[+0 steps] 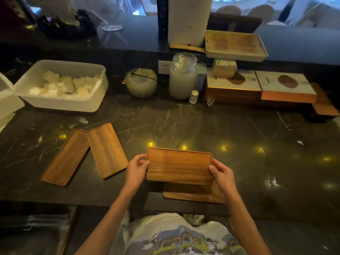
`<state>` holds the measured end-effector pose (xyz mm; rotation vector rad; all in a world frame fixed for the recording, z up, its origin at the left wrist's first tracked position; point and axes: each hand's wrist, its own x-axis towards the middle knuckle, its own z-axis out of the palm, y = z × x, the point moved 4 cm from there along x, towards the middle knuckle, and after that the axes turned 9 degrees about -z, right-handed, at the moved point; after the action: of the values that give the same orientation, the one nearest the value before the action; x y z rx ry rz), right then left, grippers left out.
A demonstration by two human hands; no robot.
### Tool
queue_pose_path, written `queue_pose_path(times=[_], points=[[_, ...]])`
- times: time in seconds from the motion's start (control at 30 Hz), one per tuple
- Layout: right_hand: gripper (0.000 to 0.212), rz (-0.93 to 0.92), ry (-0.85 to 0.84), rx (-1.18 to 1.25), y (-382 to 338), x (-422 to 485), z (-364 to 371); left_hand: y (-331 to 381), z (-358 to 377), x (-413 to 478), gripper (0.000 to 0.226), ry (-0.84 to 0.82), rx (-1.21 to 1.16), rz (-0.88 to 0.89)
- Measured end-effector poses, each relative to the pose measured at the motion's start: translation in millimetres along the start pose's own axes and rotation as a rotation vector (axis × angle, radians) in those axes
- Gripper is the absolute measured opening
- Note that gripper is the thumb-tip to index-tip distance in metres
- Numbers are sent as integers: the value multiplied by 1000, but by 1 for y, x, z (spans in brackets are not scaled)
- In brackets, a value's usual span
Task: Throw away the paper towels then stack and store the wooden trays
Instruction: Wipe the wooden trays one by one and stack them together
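I hold a wooden tray [179, 165] level above the dark marble counter [239, 144], near its front edge. My left hand [137, 169] grips its left short end and my right hand [221, 174] grips its right short end. Directly beneath it another wooden tray [191, 195] lies flat on the counter, partly hidden by the held one. To the left, two more wooden trays lie side by side in a V: the left tray [66, 159] and the right tray [107, 150], touching at their far corners. No loose paper towel shows on the counter.
A white plastic bin [60, 103] with crumpled white pieces stands at the back left. Glass jars [141, 82], a tall frosted container [182, 78], a slatted tea tray [235, 45] and boxed items [261, 87] line the back. A small white scrap [82, 120] lies near the bin.
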<state>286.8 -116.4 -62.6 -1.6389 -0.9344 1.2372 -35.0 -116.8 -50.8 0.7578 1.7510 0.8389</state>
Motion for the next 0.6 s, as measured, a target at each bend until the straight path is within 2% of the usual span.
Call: queue_pose_path(times=[0.13, 0.23, 0.37, 0.6], points=[[41, -8, 40, -33, 5, -3, -18, 1, 24, -3, 21, 15, 64, 72], [46, -11, -22, -149, 7, -6, -26, -1, 35, -1, 23, 23, 200, 108], [53, 24, -74, -298, 18, -5, -35, -10, 48, 5, 23, -21, 348, 65], [56, -13, -35, -594, 42, -9, -44, -44, 71, -5, 17, -12, 494, 36]])
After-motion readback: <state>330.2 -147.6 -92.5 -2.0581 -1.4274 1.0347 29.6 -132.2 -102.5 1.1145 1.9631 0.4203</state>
